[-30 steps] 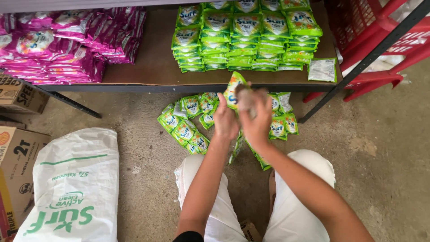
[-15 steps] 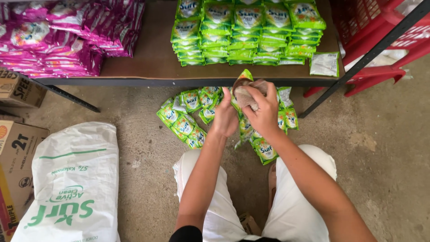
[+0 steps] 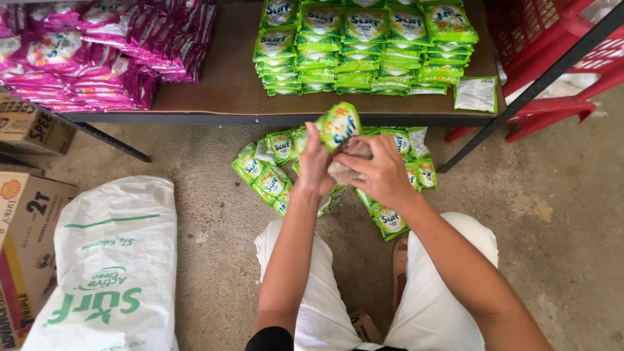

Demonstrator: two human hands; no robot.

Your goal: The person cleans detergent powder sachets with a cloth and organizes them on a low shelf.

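My left hand (image 3: 314, 166) grips a small green detergent sachet (image 3: 340, 123) and holds it up in front of the shelf edge. My right hand (image 3: 385, 174) presses a crumpled brown cloth (image 3: 346, 164) against the lower part of that sachet. Both hands touch each other above a loose pile of green sachets (image 3: 268, 177) on the concrete floor. My knees in white trousers (image 3: 437, 305) frame the bottom of the view.
On the low wooden shelf (image 3: 218, 88) stand neat stacks of green sachets (image 3: 364, 45), pink sachets (image 3: 97, 52) and one pale sachet (image 3: 476, 94). A white woven sack (image 3: 110, 260) and cardboard boxes (image 3: 26, 127) lie left. A red crate (image 3: 552, 45) sits right.
The hands stay together on the sachet and cloth, shifting only slightly. The sachet's top now tilts further out above my left hand.
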